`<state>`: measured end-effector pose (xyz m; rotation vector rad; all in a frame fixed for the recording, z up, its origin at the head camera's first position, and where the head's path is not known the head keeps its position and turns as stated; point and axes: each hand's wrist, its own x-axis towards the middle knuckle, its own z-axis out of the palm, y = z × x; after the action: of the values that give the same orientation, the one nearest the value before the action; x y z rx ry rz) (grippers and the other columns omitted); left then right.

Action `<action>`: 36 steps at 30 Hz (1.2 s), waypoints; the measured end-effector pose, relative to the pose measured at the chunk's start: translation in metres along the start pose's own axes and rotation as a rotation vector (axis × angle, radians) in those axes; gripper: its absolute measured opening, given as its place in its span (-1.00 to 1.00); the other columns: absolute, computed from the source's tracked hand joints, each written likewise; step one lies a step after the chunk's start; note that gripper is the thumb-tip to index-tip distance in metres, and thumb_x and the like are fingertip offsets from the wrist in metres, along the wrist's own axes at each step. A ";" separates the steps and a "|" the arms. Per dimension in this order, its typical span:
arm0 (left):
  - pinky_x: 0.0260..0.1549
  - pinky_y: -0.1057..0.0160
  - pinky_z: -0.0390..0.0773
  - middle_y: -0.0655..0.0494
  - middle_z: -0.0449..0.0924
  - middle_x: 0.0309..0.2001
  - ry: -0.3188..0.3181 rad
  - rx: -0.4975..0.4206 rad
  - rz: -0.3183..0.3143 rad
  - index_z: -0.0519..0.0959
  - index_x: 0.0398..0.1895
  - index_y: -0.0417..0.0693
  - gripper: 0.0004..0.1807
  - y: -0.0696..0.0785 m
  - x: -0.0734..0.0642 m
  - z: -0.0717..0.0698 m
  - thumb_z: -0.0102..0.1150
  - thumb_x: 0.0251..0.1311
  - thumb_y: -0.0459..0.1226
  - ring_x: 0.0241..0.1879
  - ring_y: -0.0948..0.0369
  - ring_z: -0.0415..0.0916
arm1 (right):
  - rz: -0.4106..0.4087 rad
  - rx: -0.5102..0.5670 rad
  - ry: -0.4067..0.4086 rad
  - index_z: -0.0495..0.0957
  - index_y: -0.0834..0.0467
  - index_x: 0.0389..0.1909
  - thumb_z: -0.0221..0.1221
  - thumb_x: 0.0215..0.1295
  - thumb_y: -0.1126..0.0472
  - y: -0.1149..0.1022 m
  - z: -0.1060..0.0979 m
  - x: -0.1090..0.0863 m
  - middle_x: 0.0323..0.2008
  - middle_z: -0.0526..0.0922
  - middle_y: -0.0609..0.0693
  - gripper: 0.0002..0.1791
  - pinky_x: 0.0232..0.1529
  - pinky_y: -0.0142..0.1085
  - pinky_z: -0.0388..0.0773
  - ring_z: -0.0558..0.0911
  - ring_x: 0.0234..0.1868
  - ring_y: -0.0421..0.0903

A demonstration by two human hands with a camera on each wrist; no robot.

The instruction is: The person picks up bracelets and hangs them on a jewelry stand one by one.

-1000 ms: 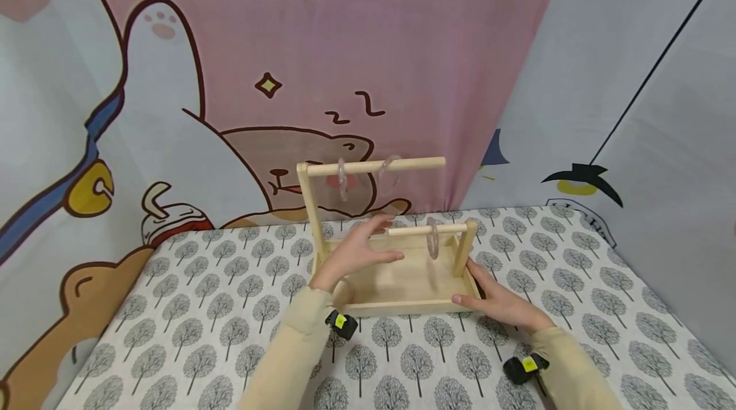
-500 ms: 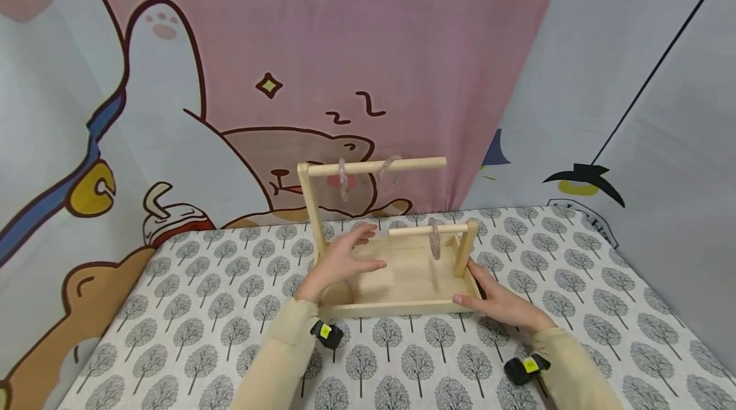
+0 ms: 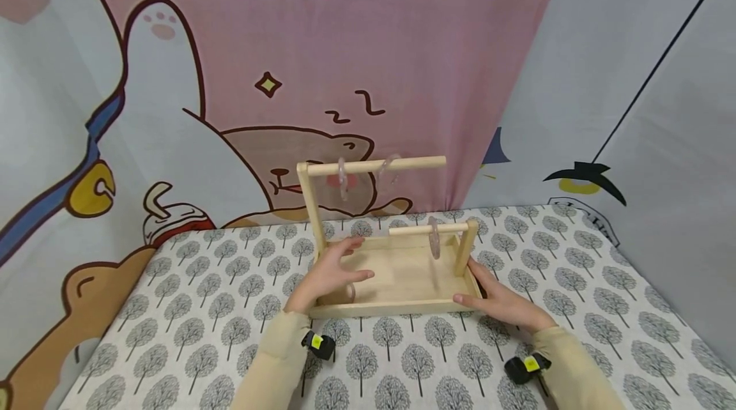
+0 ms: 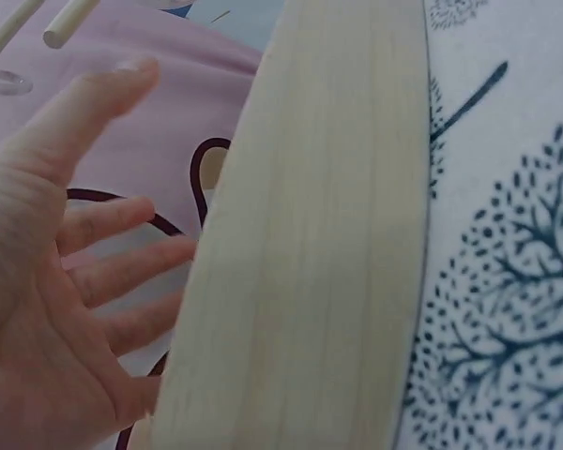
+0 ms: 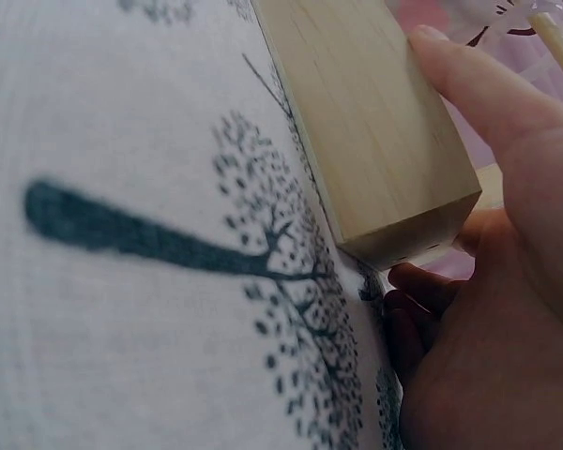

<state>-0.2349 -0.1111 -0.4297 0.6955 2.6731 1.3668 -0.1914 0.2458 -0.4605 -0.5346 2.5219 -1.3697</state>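
Observation:
A pale wooden jewelry stand (image 3: 397,309) has a shallow tray base and two rods at different heights. Two translucent pinkish bangles hang on the tall rod (image 3: 420,163), and another bangle (image 3: 434,241) hangs on the short rod (image 3: 402,231). Partly hidden behind my left hand (image 3: 330,276), one more bangle (image 3: 350,294) is in the tray's left end. That hand hovers over the left end with fingers spread, holding nothing; its palm shows in the left wrist view. My right hand (image 3: 506,301) grips the tray's front right corner, thumb (image 5: 469,70) on the front rim, fingers against the end.
The stand rests on a table with a tree-print cloth (image 3: 241,327). Behind it hangs a pink and white cartoon curtain (image 3: 402,46). The left post (image 3: 311,205) rises close beside my left hand, and the right post (image 3: 464,250) stands near my right hand.
My left hand has drawn back to the left and lower, away from the short rod, uncovering more of the tray. The right hand, the stand and its hanging bangles stay in place.

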 end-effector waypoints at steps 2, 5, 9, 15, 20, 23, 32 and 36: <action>0.19 -0.10 0.33 -0.14 0.37 0.28 0.003 0.003 -0.007 0.29 0.37 -0.20 -0.14 -0.002 -0.003 -0.001 0.44 0.02 -0.11 0.22 -0.16 0.34 | -0.013 0.001 0.002 -0.30 0.20 0.53 0.21 0.31 0.03 0.000 0.000 0.000 0.45 -0.27 0.43 0.04 0.19 0.41 -0.12 -0.13 0.39 0.45; 0.17 -0.12 0.35 -0.15 0.38 0.28 0.013 0.004 -0.007 0.30 0.36 -0.23 -0.14 -0.003 -0.006 -0.001 0.45 0.01 -0.13 0.20 -0.18 0.35 | -0.030 0.001 0.003 -0.29 0.20 0.53 0.21 0.31 0.04 0.001 0.000 0.001 0.45 -0.27 0.43 0.03 0.20 0.40 -0.10 -0.12 0.39 0.45; 0.13 -0.12 0.40 -0.18 0.37 0.28 0.011 0.007 0.012 0.29 0.35 -0.27 -0.15 -0.002 -0.011 -0.002 0.45 0.01 -0.15 0.19 -0.22 0.35 | -0.021 0.008 0.000 -0.31 0.20 0.53 0.21 0.31 0.04 0.001 0.000 0.000 0.45 -0.28 0.42 0.04 0.20 0.41 -0.13 -0.14 0.39 0.45; 0.12 -0.14 0.39 -0.16 0.35 0.29 0.014 -0.008 0.010 0.30 0.35 -0.26 -0.15 0.003 -0.020 -0.001 0.45 0.00 -0.17 0.19 -0.25 0.34 | -0.005 0.013 -0.001 -0.31 0.17 0.53 0.21 0.31 0.03 0.000 0.000 0.000 0.45 -0.30 0.42 0.04 0.20 0.42 -0.15 -0.16 0.40 0.45; 0.10 -0.13 0.43 -0.23 0.31 0.31 -0.004 -0.057 0.012 0.27 0.36 -0.31 -0.15 0.004 -0.025 0.001 0.45 0.01 -0.21 0.16 -0.27 0.36 | -0.015 0.003 -0.005 -0.32 0.15 0.54 0.21 0.31 0.04 0.000 -0.001 0.000 0.44 -0.30 0.44 0.04 0.17 0.44 -0.14 -0.16 0.38 0.49; 0.10 -0.15 0.42 -0.25 0.31 0.30 -0.010 -0.064 0.018 0.27 0.36 -0.32 -0.15 0.003 -0.027 0.002 0.44 0.01 -0.23 0.14 -0.25 0.38 | -0.019 0.004 -0.009 -0.33 0.16 0.53 0.21 0.31 0.04 -0.001 -0.002 0.000 0.44 -0.30 0.45 0.04 0.17 0.44 -0.13 -0.16 0.37 0.50; 0.07 -0.10 0.45 -0.26 0.48 0.13 -0.056 0.029 0.055 0.32 0.30 -0.38 -0.25 -0.003 -0.028 0.008 0.34 0.15 -0.13 0.03 -0.11 0.48 | -0.011 0.017 -0.006 -0.31 0.18 0.53 0.21 0.31 0.04 0.000 -0.001 0.000 0.45 -0.29 0.42 0.04 0.21 0.39 -0.11 -0.15 0.40 0.45; 0.05 -0.07 0.47 -0.25 0.49 0.12 -0.063 0.038 0.062 0.33 0.29 -0.39 -0.28 -0.005 -0.029 0.010 0.33 0.16 -0.15 -0.03 -0.07 0.51 | -0.020 -0.001 -0.008 -0.31 0.19 0.53 0.21 0.30 0.06 -0.001 -0.002 -0.001 0.44 -0.29 0.45 0.04 0.19 0.42 -0.12 -0.17 0.39 0.47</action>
<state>-0.2085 -0.1180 -0.4445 0.8185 2.6557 1.2880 -0.1911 0.2469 -0.4583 -0.5665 2.5176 -1.3704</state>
